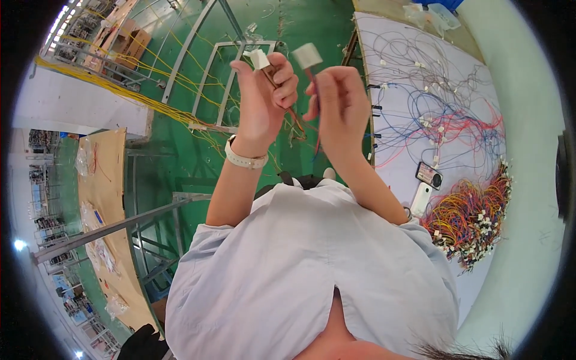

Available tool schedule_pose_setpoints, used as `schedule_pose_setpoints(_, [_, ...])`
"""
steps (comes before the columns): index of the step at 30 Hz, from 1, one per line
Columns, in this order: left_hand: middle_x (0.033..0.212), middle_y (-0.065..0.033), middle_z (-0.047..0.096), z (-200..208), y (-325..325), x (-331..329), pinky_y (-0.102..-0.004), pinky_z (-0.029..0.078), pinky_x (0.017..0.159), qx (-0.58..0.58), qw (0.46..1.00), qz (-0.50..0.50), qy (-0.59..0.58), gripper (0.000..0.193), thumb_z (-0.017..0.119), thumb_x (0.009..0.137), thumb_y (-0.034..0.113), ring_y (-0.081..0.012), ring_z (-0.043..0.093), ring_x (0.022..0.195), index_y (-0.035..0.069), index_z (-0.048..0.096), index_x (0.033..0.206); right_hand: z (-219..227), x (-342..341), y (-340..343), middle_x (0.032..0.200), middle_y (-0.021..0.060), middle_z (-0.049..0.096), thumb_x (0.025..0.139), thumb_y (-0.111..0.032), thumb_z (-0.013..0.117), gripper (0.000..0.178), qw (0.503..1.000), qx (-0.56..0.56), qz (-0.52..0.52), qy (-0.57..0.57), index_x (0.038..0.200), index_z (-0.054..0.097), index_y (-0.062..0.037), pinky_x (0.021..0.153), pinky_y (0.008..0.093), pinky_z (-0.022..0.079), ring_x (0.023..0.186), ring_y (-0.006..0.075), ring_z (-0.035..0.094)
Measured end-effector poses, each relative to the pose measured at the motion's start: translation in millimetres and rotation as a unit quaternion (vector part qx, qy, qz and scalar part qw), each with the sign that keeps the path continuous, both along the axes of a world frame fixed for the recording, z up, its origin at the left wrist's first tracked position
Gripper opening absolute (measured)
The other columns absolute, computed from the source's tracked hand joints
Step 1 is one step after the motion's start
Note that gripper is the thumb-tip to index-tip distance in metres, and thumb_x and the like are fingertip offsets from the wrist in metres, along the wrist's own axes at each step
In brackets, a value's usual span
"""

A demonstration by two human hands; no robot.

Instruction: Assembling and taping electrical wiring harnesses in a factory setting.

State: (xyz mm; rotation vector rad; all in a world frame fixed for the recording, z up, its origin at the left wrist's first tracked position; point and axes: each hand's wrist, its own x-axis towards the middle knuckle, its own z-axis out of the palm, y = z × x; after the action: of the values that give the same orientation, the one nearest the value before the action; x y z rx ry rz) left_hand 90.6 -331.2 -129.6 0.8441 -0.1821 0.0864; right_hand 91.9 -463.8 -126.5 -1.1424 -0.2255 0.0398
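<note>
My left hand is raised in front of me, its fingers curled round wires just below a white plastic connector. Red, orange and dark wires trail down from under its fingers. To the right, my right hand pinches dark and reddish wires that lead up to a second white connector, slightly blurred. The two connectors are apart, at about the same height. A white-banded watch circles my left wrist.
On the white table at right lie loose grey, blue and red wires, a thick multicoloured wire bundle, a small dark device and a white one. Yellow wires hang along a metal frame at left, beyond a brown worktable.
</note>
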Motion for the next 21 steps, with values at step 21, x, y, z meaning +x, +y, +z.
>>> schedule_pose_setpoints(21, [0.113, -0.0071, 0.058, -15, -21, -29, -0.0328, 0.044, 0.092, -0.016, 0.997, 0.01, 0.077, 0.052, 0.032, 0.101, 0.045, -0.0172, 0.054, 0.101, 0.003, 0.048, 0.125, -5, 5, -5, 0.082, 0.0047, 0.057, 0.074, -0.012, 0.072, 0.012, 0.865, -0.381, -0.099, -0.311, 0.081, 0.066, -0.0047, 0.061, 0.0324, 0.049, 0.075, 0.0229, 0.059])
